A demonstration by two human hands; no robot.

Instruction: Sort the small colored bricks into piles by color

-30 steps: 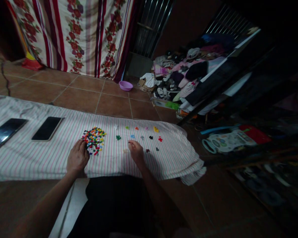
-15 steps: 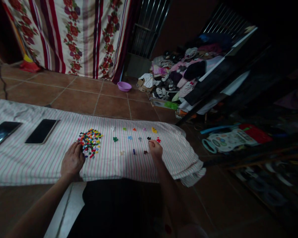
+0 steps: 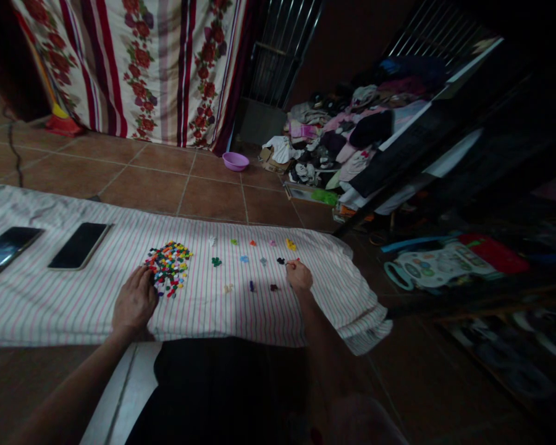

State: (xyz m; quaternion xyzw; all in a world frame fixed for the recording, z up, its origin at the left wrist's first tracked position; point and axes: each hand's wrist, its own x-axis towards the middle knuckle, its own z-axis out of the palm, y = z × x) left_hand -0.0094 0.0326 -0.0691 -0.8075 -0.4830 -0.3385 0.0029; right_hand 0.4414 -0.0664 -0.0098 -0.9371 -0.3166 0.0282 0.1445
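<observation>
My left hand rests palm down on the striped cloth, fingers lying at the left edge of a mixed pile of small colored pieces. To the right, my right hand is pinched together over the small red pieces, mostly covering them; anything in its fingertips is too small to make out. Around it lie little single-color groups: black pieces, gray pieces, yellow pieces, brown pieces, dark blue pieces and green pieces.
Two phones lie on the striped cloth at the left. Beyond it, on the tiled floor, are a purple basin and a heap of clothes. A toy panel sits off the cloth's right end.
My right hand has shifted right, from beside the black pieces to the red ones. My left hand stays beside the mixed pile. The view has turned slightly.
</observation>
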